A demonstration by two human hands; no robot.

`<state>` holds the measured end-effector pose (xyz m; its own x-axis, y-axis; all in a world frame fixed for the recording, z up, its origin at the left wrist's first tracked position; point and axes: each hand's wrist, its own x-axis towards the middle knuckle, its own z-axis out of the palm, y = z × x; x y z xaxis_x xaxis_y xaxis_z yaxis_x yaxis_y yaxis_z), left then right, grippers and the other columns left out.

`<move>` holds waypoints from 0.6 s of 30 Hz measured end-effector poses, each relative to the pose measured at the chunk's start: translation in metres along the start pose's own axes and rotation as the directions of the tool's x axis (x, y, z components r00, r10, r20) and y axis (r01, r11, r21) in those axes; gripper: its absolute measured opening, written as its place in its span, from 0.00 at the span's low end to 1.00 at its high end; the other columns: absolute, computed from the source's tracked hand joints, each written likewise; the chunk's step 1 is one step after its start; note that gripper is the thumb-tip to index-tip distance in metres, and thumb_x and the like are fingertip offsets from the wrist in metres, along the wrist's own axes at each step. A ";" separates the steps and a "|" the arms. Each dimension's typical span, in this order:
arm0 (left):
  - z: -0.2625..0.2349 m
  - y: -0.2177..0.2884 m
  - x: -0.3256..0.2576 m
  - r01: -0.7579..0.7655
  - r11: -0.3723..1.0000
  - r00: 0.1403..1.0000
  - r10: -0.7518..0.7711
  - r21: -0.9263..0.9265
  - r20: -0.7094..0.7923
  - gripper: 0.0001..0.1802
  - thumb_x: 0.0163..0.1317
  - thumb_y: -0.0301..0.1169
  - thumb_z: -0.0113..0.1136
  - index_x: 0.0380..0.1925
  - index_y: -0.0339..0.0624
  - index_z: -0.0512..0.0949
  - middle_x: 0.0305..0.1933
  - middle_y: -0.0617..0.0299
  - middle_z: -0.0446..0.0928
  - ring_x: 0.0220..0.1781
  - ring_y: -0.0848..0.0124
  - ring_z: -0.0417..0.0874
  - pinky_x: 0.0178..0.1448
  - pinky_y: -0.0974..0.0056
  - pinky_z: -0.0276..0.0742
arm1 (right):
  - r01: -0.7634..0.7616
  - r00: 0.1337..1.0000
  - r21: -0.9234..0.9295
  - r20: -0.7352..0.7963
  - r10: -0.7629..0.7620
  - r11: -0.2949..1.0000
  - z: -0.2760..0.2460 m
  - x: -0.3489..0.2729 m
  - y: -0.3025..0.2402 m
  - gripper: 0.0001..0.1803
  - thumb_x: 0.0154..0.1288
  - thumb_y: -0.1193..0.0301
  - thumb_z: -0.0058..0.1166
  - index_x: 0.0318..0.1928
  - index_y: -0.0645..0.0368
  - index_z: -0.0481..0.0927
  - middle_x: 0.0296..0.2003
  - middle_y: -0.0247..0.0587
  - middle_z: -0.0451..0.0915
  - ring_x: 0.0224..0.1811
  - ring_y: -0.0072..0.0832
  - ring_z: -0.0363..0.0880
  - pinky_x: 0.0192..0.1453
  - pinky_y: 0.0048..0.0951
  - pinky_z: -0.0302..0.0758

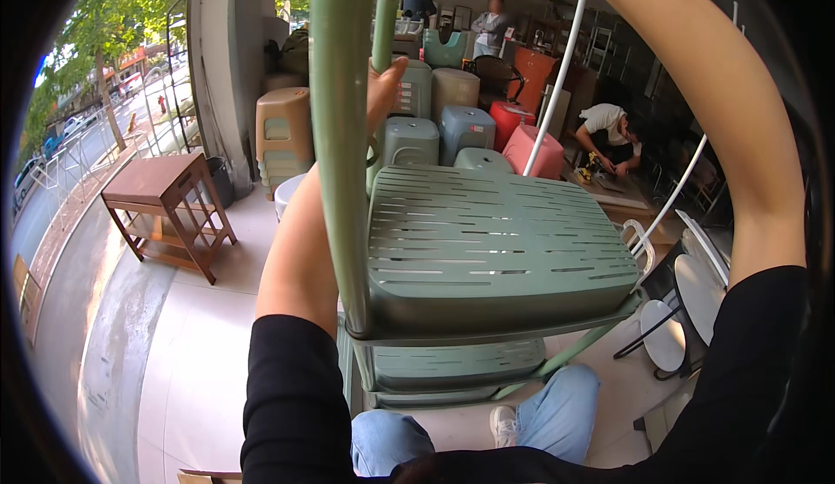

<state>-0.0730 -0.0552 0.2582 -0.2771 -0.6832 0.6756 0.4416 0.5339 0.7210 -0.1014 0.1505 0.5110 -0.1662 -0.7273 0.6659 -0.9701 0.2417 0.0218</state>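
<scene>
One left grip (385, 93) round green post (383, 36); can't tell right; floorspace (213, 336) beside shelf edge (513, 312).

The head view looks out from the person's own head, through the left of two side-by-side fisheye cameras, facing forward and down, upright and unmirrored. The person's knees (561, 410) show at the near edge. The green rack (496, 245) fills the middle at close range; its front post (342, 136) passes nearest the lens and partly screens the left hand (385, 88). Farther off stand stools (409, 142), then standing people (490, 25) at the far end of the room. The left side takes in the street (48, 223), the right a crouching person (602, 120). Straight edges bend toward the dark round rim.
</scene>
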 end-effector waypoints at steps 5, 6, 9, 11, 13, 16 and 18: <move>0.000 -0.016 0.001 -0.007 0.999 1.000 0.007 0.036 0.021 0.15 0.65 0.39 0.64 0.26 0.43 0.72 0.15 0.71 0.68 0.13 0.81 0.66 0.16 0.71 0.62 | -0.004 0.904 0.114 -0.425 0.052 0.993 0.030 0.042 -0.015 0.29 0.66 0.48 0.55 0.51 0.64 0.81 0.51 0.58 0.81 0.56 0.49 0.79 0.60 0.43 0.74; -0.001 -0.014 0.001 -0.044 0.999 0.999 0.044 0.009 0.028 0.16 0.65 0.39 0.64 0.25 0.43 0.72 0.15 0.71 0.68 0.13 0.81 0.67 0.16 0.71 0.62 | 0.015 0.919 0.148 -0.392 0.045 0.989 0.039 0.045 -0.019 0.29 0.64 0.49 0.57 0.53 0.63 0.79 0.53 0.58 0.80 0.57 0.47 0.79 0.61 0.44 0.74; 0.005 -0.013 -0.005 -0.341 0.930 0.940 0.336 -0.139 -0.059 0.17 0.62 0.41 0.66 0.25 0.43 0.72 0.15 0.71 0.68 0.14 0.81 0.67 0.16 0.71 0.63 | 0.197 0.973 -0.233 -0.073 -0.220 0.952 0.054 0.045 -0.022 0.29 0.61 0.51 0.59 0.53 0.61 0.80 0.52 0.57 0.80 0.59 0.47 0.77 0.63 0.41 0.73; 0.006 -0.017 -0.006 -0.319 0.941 0.947 0.314 -0.114 -0.061 0.16 0.62 0.40 0.66 0.25 0.43 0.72 0.16 0.71 0.68 0.13 0.81 0.67 0.16 0.71 0.63 | 0.065 0.997 -0.220 0.057 -0.054 0.973 0.055 0.046 -0.022 0.28 0.61 0.51 0.60 0.52 0.61 0.80 0.48 0.56 0.82 0.54 0.45 0.81 0.59 0.42 0.75; 0.003 -0.023 -0.004 -0.244 0.951 0.970 0.243 -0.188 -0.027 0.16 0.62 0.40 0.66 0.26 0.43 0.71 0.15 0.71 0.68 0.13 0.81 0.67 0.16 0.70 0.63 | 0.023 0.999 -0.040 -0.048 -0.025 0.999 0.058 0.049 -0.021 0.27 0.62 0.51 0.60 0.49 0.62 0.82 0.44 0.55 0.84 0.48 0.44 0.83 0.55 0.41 0.77; -0.003 -0.031 0.004 0.039 0.997 0.999 -0.038 -0.063 0.026 0.16 0.62 0.39 0.65 0.25 0.43 0.71 0.15 0.71 0.68 0.13 0.80 0.67 0.16 0.70 0.63 | -0.041 0.878 -0.213 -0.475 -0.067 0.976 0.075 0.058 -0.018 0.26 0.66 0.47 0.56 0.38 0.61 0.81 0.21 0.36 0.78 0.20 0.26 0.76 0.29 0.28 0.75; -0.004 -0.031 0.007 -0.165 0.980 0.985 0.169 0.112 -0.031 0.16 0.63 0.38 0.65 0.25 0.43 0.71 0.15 0.71 0.68 0.13 0.80 0.67 0.17 0.70 0.64 | 0.086 0.994 -0.275 -0.040 -0.101 0.958 0.075 0.070 -0.011 0.27 0.63 0.49 0.58 0.39 0.65 0.82 0.24 0.45 0.82 0.22 0.36 0.80 0.32 0.36 0.80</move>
<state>-0.0857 -0.0788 0.2398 -0.1718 -0.5983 0.7826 0.3829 0.6914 0.6127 -0.1161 0.0484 0.5016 -0.0602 -0.7219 0.6894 -0.8947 0.3452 0.2834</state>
